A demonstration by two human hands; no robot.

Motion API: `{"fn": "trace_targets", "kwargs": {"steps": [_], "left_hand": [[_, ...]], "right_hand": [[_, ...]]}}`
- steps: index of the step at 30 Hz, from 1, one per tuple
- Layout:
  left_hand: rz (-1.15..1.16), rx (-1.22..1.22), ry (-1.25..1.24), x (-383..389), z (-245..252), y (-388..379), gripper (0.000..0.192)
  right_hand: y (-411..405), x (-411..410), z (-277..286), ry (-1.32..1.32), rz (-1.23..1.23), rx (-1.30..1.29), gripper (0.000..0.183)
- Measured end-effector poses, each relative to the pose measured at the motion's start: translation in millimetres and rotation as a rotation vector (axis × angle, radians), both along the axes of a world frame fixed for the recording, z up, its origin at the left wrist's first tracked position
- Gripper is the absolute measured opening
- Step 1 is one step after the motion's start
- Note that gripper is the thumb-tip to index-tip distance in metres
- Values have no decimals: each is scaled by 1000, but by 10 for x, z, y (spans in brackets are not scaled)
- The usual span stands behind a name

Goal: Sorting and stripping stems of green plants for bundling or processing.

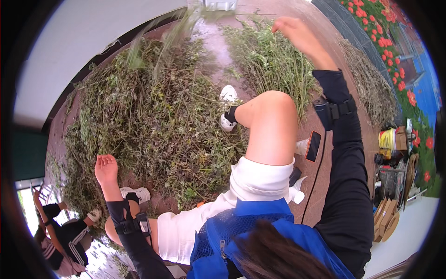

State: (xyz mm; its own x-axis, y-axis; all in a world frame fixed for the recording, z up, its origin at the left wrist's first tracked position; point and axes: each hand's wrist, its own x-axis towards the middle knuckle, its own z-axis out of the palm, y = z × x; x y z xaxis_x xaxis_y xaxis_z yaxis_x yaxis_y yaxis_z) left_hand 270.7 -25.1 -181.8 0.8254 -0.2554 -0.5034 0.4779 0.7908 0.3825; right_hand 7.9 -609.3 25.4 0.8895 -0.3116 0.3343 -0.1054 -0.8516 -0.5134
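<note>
My left hand point(106, 170) is raised at the left beside a broad heap of cut leafy plants point(150, 115). Its fingers are loosely bent, and nothing shows in it. At the top right, my right hand point(289, 32) hangs over a smaller bundle of greener stalks point(275, 57), its fingers bent downward and slightly blurred. I see nothing in this hand either, though its palm side is hidden. Over the far end of the large heap, several stalks point(163, 38) are streaked by motion, apart from both hands.
My white shoe point(228, 104) stands between heap and bundle. A phone point(313, 146) leans near my knee, beside a dark cable point(315, 185). Drier plants point(369, 87) line the right wall. A yellow tub point(387, 138) and cardboard pieces point(386, 216) stand at the right. Another person point(66, 237) sits lower left.
</note>
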Motion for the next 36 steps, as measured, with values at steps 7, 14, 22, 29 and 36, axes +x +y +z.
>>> {"fn": "trace_targets", "kwargs": {"steps": [7,14,22,29,36], "left_hand": [[-283,230,61,-315,-159,-282,11],[-363,494,98,-404,-227,-154,9],[-390,649,173,-649,-334,-232,9],[-440,869,232,-864,-568,-471,24],[-705,925,126,-1223,-693,-777,31]], "right_hand": [[-1222,-1240,-349,-623,-627,-92,25],[-2127,-2279,-1846,-488,-1126,-5,24],[-1747,-2985,-3999,593,-1188,293,19],[-1867,-2837,-4166,355,-1259,97,27],[-1907,-2568,-4128,360,-1261,306,44]]}}
